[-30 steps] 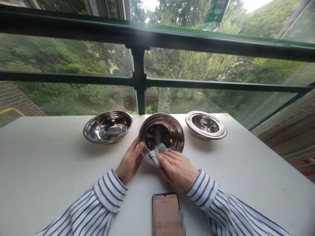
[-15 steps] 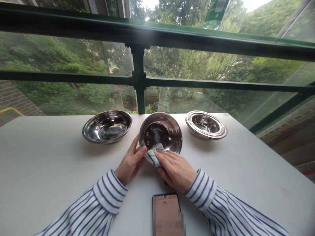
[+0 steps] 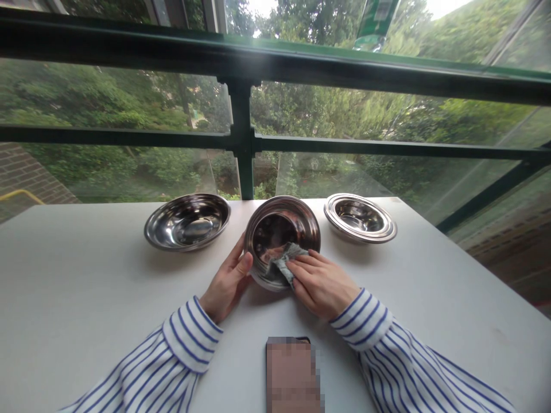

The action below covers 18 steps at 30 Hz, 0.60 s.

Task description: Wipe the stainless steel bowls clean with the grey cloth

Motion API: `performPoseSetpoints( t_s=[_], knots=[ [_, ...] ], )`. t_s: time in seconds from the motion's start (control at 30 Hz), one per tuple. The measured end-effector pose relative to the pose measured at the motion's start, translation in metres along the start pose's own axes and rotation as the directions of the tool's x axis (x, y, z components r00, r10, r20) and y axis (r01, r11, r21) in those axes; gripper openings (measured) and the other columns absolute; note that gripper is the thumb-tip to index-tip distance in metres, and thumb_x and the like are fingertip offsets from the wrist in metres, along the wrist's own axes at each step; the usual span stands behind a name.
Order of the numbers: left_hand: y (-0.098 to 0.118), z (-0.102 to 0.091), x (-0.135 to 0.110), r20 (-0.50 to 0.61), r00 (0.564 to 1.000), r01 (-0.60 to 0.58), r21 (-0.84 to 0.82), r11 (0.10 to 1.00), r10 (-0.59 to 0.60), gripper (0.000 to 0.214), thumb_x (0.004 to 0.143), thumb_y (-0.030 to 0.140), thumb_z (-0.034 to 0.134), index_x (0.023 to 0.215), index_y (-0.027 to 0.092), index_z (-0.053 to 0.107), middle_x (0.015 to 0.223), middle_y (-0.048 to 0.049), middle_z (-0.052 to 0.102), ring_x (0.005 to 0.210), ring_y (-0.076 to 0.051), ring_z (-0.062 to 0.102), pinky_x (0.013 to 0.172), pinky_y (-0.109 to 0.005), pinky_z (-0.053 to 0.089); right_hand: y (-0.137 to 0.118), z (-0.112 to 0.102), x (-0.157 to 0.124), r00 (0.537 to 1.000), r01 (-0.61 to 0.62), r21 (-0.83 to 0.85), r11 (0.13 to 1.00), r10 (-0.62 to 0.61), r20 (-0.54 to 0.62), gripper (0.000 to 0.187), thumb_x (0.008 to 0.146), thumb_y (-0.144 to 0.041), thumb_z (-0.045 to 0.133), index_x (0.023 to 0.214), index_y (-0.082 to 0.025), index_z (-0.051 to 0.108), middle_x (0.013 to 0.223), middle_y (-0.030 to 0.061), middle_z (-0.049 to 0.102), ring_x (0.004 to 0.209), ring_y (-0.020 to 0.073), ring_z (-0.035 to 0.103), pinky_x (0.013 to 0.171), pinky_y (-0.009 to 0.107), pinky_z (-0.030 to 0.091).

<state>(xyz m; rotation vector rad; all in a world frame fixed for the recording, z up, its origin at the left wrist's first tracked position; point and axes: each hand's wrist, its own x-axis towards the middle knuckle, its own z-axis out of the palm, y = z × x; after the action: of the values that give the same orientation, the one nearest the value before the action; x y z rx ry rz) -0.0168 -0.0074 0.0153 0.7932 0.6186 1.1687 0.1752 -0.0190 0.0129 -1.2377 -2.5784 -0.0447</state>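
Observation:
A shiny steel bowl (image 3: 275,232) stands tilted toward me at the middle of the white table. My left hand (image 3: 228,281) grips its left side, the thumb on the rim and the fingers behind. A crumpled grey-green cloth (image 3: 287,263) lies under the fingers of my right hand (image 3: 323,285), pressed against the bowl's lower right inner wall and rim. Part of the cloth is covered by those fingers.
A wide steel bowl (image 3: 189,223) rests at the back left and a broad-rimmed steel bowl (image 3: 360,219) at the back right. Near me lies a phone (image 3: 293,376), partly pixelated. Green railing (image 3: 243,115) and glass stand behind the table (image 3: 107,310).
My right hand has slid rightward along the bowl's near rim with the cloth, which is now more spread out. My left hand keeps its hold on the bowl.

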Motion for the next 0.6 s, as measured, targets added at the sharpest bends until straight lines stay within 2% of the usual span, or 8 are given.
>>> performPoseSetpoints(
  t_s=[0.1,0.27,0.47,0.6],
  knots=[
    [0.0,-0.002,0.0,0.02,1.0,0.017,-0.003,1.0,-0.017,0.054,0.083,0.03,0.056,0.134,0.035,0.039,0.128,-0.0044,0.057,0.115,-0.026,0.052,0.095,-0.042,0.04,-0.005,0.004,0.002,0.999,0.006,0.012,1.0,-0.006,-0.034,0.038,0.087,-0.022,0.039,0.118,-0.009,0.055,0.115,0.0138,0.063,0.11,0.0264,0.055,0.099,0.047,0.038],
    [-0.003,-0.01,0.001,0.065,0.998,0.025,-0.001,1.0,-0.025,0.055,0.085,0.029,0.054,0.136,0.036,0.035,0.129,-0.0034,0.056,0.115,-0.025,0.052,0.094,-0.041,0.041,-0.024,0.009,0.009,0.991,0.112,0.193,0.975,-0.096,-0.089,0.045,0.088,-0.023,0.039,0.13,-0.007,0.042,0.127,0.0134,0.054,0.119,0.0216,0.048,0.101,0.037,0.039],
    [-0.001,-0.005,0.001,0.054,0.998,0.016,-0.005,1.0,-0.015,0.055,0.086,0.027,0.052,0.138,0.032,0.034,0.131,-0.0047,0.054,0.118,-0.025,0.049,0.096,-0.041,0.04,0.001,0.002,0.004,0.999,0.029,0.08,0.996,-0.027,-0.033,0.036,0.081,-0.02,0.042,0.113,-0.012,0.057,0.107,0.012,0.066,0.105,0.0241,0.058,0.097,0.046,0.04],
    [-0.001,-0.008,0.002,0.067,0.997,0.037,-0.006,0.999,-0.036,0.057,0.086,0.027,0.053,0.138,0.035,0.032,0.13,-0.003,0.055,0.118,-0.025,0.05,0.096,-0.041,0.04,-0.007,0.006,0.005,0.997,0.052,0.112,0.992,-0.045,-0.061,0.04,0.083,-0.02,0.04,0.119,-0.01,0.053,0.115,0.0127,0.063,0.11,0.024,0.055,0.098,0.044,0.04]
  ],
)
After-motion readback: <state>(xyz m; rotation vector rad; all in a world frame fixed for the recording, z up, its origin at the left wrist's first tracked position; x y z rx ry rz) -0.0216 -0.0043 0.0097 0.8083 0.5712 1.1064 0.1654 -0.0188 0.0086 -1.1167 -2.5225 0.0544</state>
